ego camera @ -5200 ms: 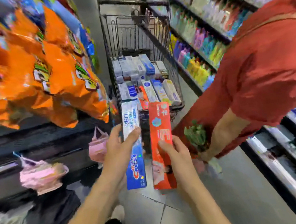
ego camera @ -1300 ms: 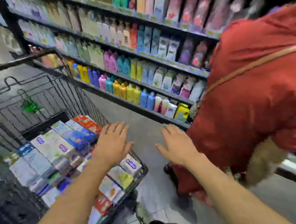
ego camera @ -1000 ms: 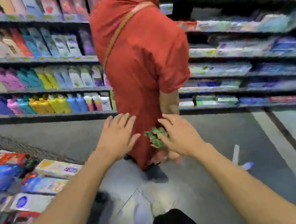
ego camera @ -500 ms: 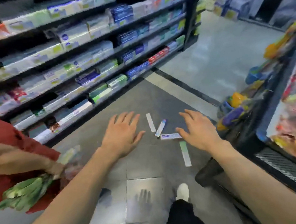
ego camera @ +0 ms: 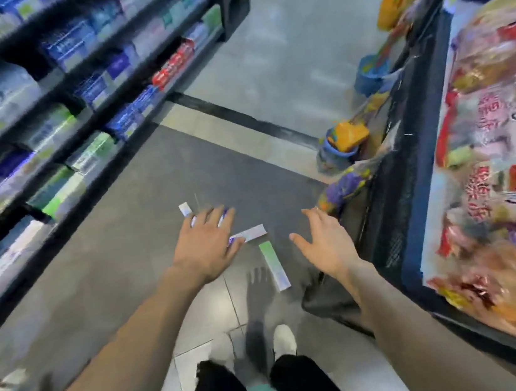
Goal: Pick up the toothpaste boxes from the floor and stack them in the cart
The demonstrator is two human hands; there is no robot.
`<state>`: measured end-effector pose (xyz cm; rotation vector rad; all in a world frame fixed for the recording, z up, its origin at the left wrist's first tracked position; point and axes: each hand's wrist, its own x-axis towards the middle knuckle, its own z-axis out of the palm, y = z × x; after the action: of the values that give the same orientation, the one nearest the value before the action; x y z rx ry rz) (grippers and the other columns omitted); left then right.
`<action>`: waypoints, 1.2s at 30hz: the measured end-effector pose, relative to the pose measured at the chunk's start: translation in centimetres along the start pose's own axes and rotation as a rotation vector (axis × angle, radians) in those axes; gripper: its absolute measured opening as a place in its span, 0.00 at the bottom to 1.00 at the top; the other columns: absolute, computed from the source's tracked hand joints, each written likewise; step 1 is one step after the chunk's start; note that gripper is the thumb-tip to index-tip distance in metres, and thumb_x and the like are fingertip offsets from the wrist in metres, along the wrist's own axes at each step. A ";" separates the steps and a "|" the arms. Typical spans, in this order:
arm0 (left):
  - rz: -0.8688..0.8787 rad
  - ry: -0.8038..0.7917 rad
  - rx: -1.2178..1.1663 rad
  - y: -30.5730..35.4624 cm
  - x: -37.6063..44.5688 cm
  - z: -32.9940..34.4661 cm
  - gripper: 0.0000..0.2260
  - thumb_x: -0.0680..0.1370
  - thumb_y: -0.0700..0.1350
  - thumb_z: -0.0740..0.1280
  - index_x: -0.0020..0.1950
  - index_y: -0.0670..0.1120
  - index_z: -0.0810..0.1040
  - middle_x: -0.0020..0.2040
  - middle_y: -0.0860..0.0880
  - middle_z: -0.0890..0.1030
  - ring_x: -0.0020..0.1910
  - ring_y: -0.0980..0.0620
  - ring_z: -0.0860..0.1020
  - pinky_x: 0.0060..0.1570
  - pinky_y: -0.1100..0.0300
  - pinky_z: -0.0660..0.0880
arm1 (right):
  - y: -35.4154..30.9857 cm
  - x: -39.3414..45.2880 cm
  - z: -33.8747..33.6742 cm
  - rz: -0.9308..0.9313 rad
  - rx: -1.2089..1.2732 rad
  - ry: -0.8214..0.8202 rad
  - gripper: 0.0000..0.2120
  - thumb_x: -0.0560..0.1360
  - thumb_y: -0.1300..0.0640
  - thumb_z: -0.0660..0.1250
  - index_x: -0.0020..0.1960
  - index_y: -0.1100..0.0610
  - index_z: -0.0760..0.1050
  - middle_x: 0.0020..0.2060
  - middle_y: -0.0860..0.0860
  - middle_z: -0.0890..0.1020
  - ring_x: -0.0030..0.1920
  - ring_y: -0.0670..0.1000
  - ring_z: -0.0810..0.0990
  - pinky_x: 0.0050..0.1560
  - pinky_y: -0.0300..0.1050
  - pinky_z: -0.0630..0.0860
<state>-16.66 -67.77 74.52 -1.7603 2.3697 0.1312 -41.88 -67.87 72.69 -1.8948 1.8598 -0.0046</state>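
Both hands reach out over the shop floor (ego camera: 119,246) with nothing held in either. The left hand (ego camera: 206,246) is spread flat, palm down, fingers straight and a little apart; the right hand (ego camera: 323,239) is turned more on edge, its fingers loosely extended and the thumb pointing toward the left hand.

The toothpaste boxes lie scattered on the dark grey floor, and the green-and-white box (ego camera: 274,265) makes the handiest landmark: it lies flat between the two hands, its long side running toward the person's white shoe (ego camera: 284,339). Just beyond its far end, a white box (ego camera: 250,233) lies crosswise, one end hidden under the left hand's thumb side. Farther beyond that, a small white box (ego camera: 185,210) shows past the left fingertips, and a bit of another box peeks out between those fingers; how it lies cannot be made out. Whether the left hand actually touches any box cannot be told, since the picture is blurred by motion.

Left of the green-and-white box, across the aisle, black shelves (ego camera: 76,71) carry rows of boxed goods in blue, green, white and red. Right of it stands a black mesh display (ego camera: 393,210) with bright packaged goods (ego camera: 492,164) piled on top and coloured bags hanging at its near side. The person's dark trouser legs and a green garment show at the bottom edge.
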 end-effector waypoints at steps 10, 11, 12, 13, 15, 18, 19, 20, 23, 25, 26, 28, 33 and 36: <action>0.098 -0.059 0.004 -2.5 15.6 26.7 0.29 0.82 0.62 0.52 0.78 0.48 0.62 0.77 0.47 0.66 0.73 0.44 0.67 0.70 0.48 0.63 | 8.6 13.6 23.0 0.087 0.010 0.022 0.37 0.78 0.39 0.65 0.80 0.57 0.60 0.78 0.54 0.65 0.78 0.52 0.61 0.76 0.44 0.57; 0.098 -0.056 -0.008 -2.4 16.9 30.6 0.29 0.82 0.62 0.52 0.79 0.48 0.61 0.78 0.47 0.65 0.73 0.44 0.66 0.70 0.47 0.63 | 9.9 15.2 26.4 0.087 -0.001 0.009 0.38 0.78 0.38 0.64 0.80 0.57 0.59 0.79 0.54 0.63 0.79 0.52 0.60 0.76 0.45 0.56; 0.098 -0.053 -0.013 -2.2 18.1 34.4 0.29 0.82 0.62 0.52 0.79 0.48 0.61 0.78 0.46 0.65 0.74 0.44 0.66 0.71 0.47 0.62 | 11.2 16.8 29.6 0.088 -0.014 0.005 0.39 0.78 0.37 0.63 0.80 0.57 0.58 0.79 0.54 0.63 0.79 0.52 0.59 0.76 0.45 0.56; 0.100 -0.048 -0.017 -2.2 19.2 38.2 0.30 0.82 0.63 0.51 0.79 0.48 0.60 0.78 0.46 0.65 0.75 0.44 0.65 0.71 0.48 0.62 | 12.5 18.5 32.9 0.080 -0.019 0.013 0.39 0.78 0.37 0.63 0.80 0.58 0.58 0.79 0.54 0.63 0.79 0.52 0.59 0.76 0.45 0.56; 0.110 -0.052 -0.014 -2.3 21.5 45.3 0.30 0.82 0.63 0.52 0.80 0.49 0.60 0.79 0.47 0.63 0.76 0.44 0.64 0.72 0.48 0.61 | 14.7 21.6 39.0 0.071 -0.032 0.038 0.39 0.78 0.37 0.64 0.80 0.58 0.59 0.78 0.54 0.65 0.78 0.53 0.61 0.75 0.46 0.59; 0.076 -0.050 -0.028 -2.7 24.4 54.5 0.30 0.82 0.64 0.53 0.80 0.50 0.58 0.80 0.47 0.61 0.76 0.45 0.63 0.73 0.48 0.61 | 18.0 25.3 47.4 0.073 -0.045 0.059 0.41 0.78 0.35 0.63 0.80 0.58 0.58 0.78 0.53 0.65 0.77 0.54 0.64 0.74 0.48 0.62; 0.063 -0.053 -0.021 -3.0 25.2 57.1 0.30 0.82 0.64 0.53 0.80 0.51 0.58 0.80 0.48 0.61 0.77 0.45 0.63 0.73 0.48 0.61 | 19.1 26.3 49.9 0.074 -0.048 0.061 0.41 0.77 0.33 0.62 0.81 0.57 0.57 0.79 0.52 0.64 0.77 0.53 0.63 0.74 0.47 0.62; 0.049 -0.065 -0.022 -3.3 26.0 59.4 0.30 0.82 0.64 0.53 0.80 0.51 0.56 0.81 0.48 0.60 0.77 0.45 0.62 0.72 0.48 0.61 | 20.1 27.2 52.2 0.071 -0.052 0.052 0.42 0.77 0.32 0.61 0.81 0.57 0.56 0.79 0.52 0.63 0.78 0.53 0.62 0.75 0.47 0.61; 0.044 -0.099 -0.026 -4.4 27.8 63.9 0.30 0.82 0.64 0.54 0.81 0.51 0.55 0.81 0.48 0.59 0.76 0.44 0.62 0.70 0.47 0.64 | 22.5 29.0 56.7 0.097 -0.048 0.008 0.42 0.77 0.30 0.59 0.81 0.55 0.56 0.78 0.52 0.64 0.76 0.54 0.64 0.72 0.48 0.63; 0.045 -0.085 -0.027 -4.9 29.1 65.9 0.30 0.82 0.63 0.55 0.80 0.50 0.56 0.80 0.47 0.61 0.75 0.43 0.64 0.68 0.47 0.66 | 23.2 29.8 58.8 0.115 -0.025 -0.003 0.41 0.76 0.30 0.59 0.79 0.54 0.59 0.75 0.51 0.68 0.72 0.54 0.69 0.69 0.49 0.67; 0.047 -0.079 -0.035 -5.1 29.8 66.5 0.31 0.82 0.63 0.56 0.80 0.49 0.57 0.79 0.46 0.62 0.74 0.43 0.65 0.67 0.47 0.67 | 23.2 30.2 59.7 0.113 -0.017 -0.009 0.40 0.76 0.29 0.59 0.78 0.54 0.60 0.72 0.51 0.71 0.70 0.54 0.71 0.67 0.49 0.69; 0.072 -0.083 -0.034 -5.2 31.1 67.7 0.32 0.81 0.63 0.57 0.80 0.48 0.56 0.77 0.46 0.64 0.72 0.42 0.66 0.68 0.47 0.68 | 23.3 30.3 61.1 0.108 -0.009 -0.022 0.39 0.75 0.29 0.61 0.75 0.53 0.63 0.67 0.53 0.74 0.65 0.56 0.74 0.63 0.51 0.73; -0.035 -0.237 -0.084 -4.7 33.5 69.2 0.39 0.80 0.65 0.60 0.82 0.43 0.50 0.76 0.41 0.66 0.72 0.39 0.67 0.69 0.46 0.67 | 23.1 30.1 62.8 0.232 0.062 -0.057 0.35 0.74 0.35 0.68 0.73 0.52 0.62 0.63 0.53 0.74 0.62 0.57 0.76 0.60 0.54 0.76; -0.104 -0.231 -0.108 -4.6 33.6 70.3 0.36 0.79 0.65 0.62 0.78 0.43 0.58 0.70 0.41 0.70 0.69 0.40 0.69 0.65 0.46 0.71 | 22.9 30.2 63.4 0.305 0.096 -0.036 0.29 0.73 0.39 0.68 0.67 0.52 0.67 0.60 0.53 0.74 0.60 0.58 0.76 0.56 0.52 0.75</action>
<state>-14.89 -87.92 -0.86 -1.8022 2.1408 0.4308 -40.23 -74.40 -0.92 -1.5228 2.0659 0.0401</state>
